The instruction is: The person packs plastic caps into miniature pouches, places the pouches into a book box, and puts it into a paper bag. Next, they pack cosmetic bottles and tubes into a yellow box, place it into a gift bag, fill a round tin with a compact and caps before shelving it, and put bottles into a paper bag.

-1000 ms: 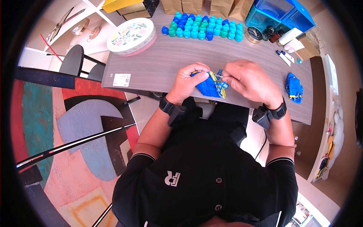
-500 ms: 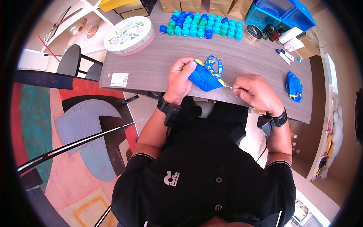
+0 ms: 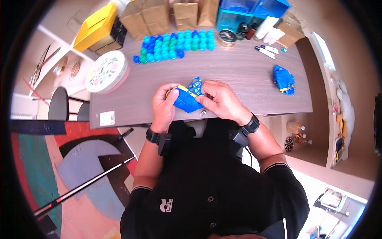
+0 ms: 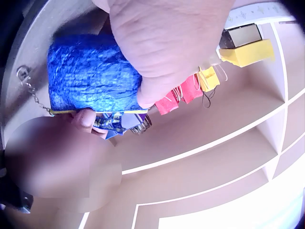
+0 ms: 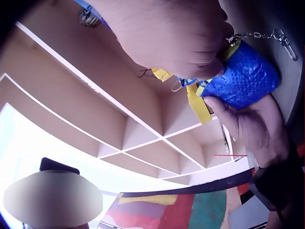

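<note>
A small blue woven pouch [image 3: 188,102] with yellow trim and lettered straps [image 3: 195,85] is held over the desk's front edge. My left hand [image 3: 163,106] grips its left end, thumb lying over the blue side, as the left wrist view also shows. My right hand [image 3: 221,99] pinches the trimmed upper edge near the right corner. From that corner a thin metal chain [image 4: 33,93] hangs loose, ending in a metal clasp [image 5: 285,45]. Part of the pouch's opening is hidden behind my right fingers. Another blue pouch [image 3: 284,79] lies on the desk to the right.
Several small blue and green bottles [image 3: 175,46] stand in rows at the back. A round floral box [image 3: 107,71] sits at the left, paper bags [image 3: 185,16] and blue drawers [image 3: 234,20] behind. Two white tubes [image 3: 266,51] and a round tin [image 3: 227,38] are at the back right.
My right hand let go of the chain and moved in to the pouch's edge, so the chain hangs loose. The straps stand more bunched. The head view has shifted, moving the desk left.
</note>
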The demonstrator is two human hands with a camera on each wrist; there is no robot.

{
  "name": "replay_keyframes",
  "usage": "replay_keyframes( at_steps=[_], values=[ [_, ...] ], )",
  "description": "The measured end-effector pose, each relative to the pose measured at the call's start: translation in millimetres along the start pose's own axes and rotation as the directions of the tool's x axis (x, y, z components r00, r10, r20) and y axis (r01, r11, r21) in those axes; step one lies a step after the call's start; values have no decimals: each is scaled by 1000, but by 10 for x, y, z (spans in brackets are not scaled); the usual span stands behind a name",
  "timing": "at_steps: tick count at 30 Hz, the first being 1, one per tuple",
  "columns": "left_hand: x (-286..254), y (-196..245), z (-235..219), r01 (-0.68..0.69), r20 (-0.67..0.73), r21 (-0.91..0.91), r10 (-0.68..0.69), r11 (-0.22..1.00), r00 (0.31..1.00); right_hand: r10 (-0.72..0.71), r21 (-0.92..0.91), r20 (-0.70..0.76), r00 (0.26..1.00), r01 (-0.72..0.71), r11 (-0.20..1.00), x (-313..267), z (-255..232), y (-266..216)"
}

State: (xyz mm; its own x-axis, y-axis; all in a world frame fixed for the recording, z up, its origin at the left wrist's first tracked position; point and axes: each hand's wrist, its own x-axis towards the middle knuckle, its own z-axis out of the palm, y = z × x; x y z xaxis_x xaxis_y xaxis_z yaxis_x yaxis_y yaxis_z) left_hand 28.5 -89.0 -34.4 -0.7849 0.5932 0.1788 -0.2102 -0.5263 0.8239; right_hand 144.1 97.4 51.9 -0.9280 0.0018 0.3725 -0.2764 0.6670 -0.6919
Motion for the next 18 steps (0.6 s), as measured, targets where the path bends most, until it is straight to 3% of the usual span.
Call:
replay_keyframes(
  at_steps=[2,4,6,8,11,13,14,16,18],
  values=[
    [16,1,52,-22,30,66,20,998,999,84,49,-2,996,-84,995,-39,-106,44],
    [27,0,93,-52,75,258,33,965,997,80,7,-20,997,-80,997,-108,-274,125],
    [35,29,174,-39,54,250,26,968,998,276,99,-1,961,-275,956,-193,-474,227],
    [52,42,157,-13,113,200,-10,980,994,369,178,90,925,-379,908,-260,-727,351],
    [40,31,90,19,120,193,-43,981,992,476,103,124,871,-488,867,-309,-967,461],
    [36,36,93,15,120,192,-39,981,992,351,-200,-167,921,-380,903,-363,-1000,544],
    [32,40,99,12,108,195,-34,981,994,352,-201,-171,920,-382,902,-396,-1055,619],
    [27,41,98,7,111,191,-29,982,993,233,-452,-468,852,-458,766,-523,-1247,779],
    [30,49,92,-2,110,193,-19,981,994,187,-571,-586,788,-566,595,-658,-1444,761]
  ],
)
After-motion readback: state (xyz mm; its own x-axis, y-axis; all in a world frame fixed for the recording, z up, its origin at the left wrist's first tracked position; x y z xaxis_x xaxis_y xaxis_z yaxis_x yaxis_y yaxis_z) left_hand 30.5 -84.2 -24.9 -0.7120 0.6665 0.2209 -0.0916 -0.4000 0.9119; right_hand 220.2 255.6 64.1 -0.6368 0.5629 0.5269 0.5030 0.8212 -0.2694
